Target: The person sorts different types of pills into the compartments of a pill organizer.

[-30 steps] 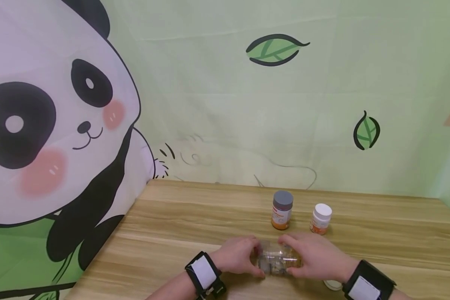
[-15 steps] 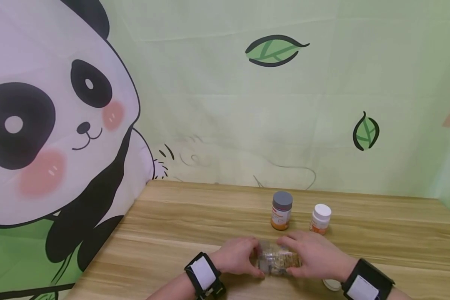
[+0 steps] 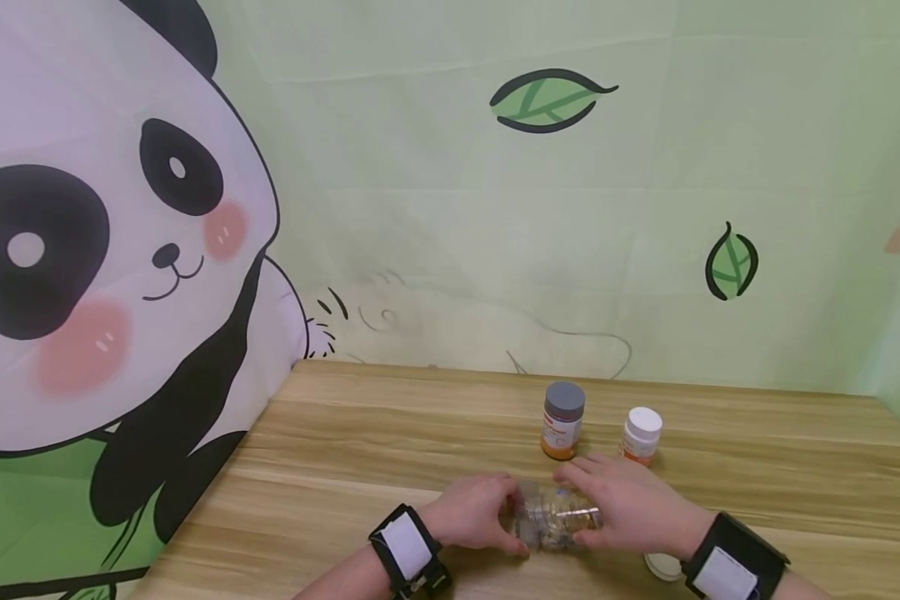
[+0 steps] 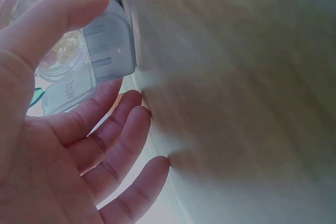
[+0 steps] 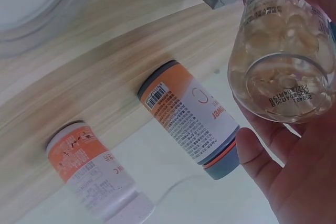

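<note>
A clear bottle (image 3: 558,517) full of yellow capsules lies on its side just above the wooden table (image 3: 360,450), held between both hands. My left hand (image 3: 474,518) grips its grey cap (image 4: 107,35), thumb on top and fingers spread below. My right hand (image 3: 630,508) wraps round the clear bottle (image 5: 283,61) body, whose stamped base faces the right wrist camera.
Behind the hands stand an orange bottle with a grey cap (image 3: 564,421) and a smaller orange bottle with a white cap (image 3: 641,435). A white round lid (image 3: 663,567) lies by my right wrist. A panda-and-leaf cloth backdrop (image 3: 450,208) hangs behind the table.
Both hands stay on the clear bottle in the same place. The capsules inside have shifted slightly. Nothing else has moved.
</note>
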Tool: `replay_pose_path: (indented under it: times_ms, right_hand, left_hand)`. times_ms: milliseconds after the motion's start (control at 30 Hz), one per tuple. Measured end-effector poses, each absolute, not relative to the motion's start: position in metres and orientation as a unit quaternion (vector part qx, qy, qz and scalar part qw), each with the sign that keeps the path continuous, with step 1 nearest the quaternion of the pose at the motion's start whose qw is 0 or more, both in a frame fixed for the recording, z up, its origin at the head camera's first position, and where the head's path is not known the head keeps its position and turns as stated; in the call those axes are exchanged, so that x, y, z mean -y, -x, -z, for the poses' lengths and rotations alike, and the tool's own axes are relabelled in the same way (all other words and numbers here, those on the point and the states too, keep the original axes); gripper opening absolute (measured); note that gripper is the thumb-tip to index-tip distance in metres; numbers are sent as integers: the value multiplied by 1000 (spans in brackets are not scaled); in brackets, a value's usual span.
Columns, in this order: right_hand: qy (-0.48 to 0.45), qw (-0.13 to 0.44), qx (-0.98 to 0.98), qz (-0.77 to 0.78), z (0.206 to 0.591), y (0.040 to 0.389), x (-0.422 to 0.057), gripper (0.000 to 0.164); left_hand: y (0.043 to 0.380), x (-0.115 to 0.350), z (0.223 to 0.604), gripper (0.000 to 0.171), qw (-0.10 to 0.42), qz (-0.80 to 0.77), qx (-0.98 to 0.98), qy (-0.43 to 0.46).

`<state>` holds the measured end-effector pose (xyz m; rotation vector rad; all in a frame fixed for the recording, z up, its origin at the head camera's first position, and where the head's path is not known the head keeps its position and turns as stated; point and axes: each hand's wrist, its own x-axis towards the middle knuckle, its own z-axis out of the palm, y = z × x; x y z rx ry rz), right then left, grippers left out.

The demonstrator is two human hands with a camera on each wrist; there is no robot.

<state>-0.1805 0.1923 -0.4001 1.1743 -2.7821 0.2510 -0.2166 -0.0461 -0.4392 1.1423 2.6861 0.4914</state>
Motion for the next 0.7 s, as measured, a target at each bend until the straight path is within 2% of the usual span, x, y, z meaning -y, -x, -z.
replay_pose_path:
  times_ms: [700]
  right_hand:
    - [-394, 74, 911, -94, 404, 179, -197, 53]
  left_hand:
    - [214, 46, 439, 41, 92, -161, -906, -380]
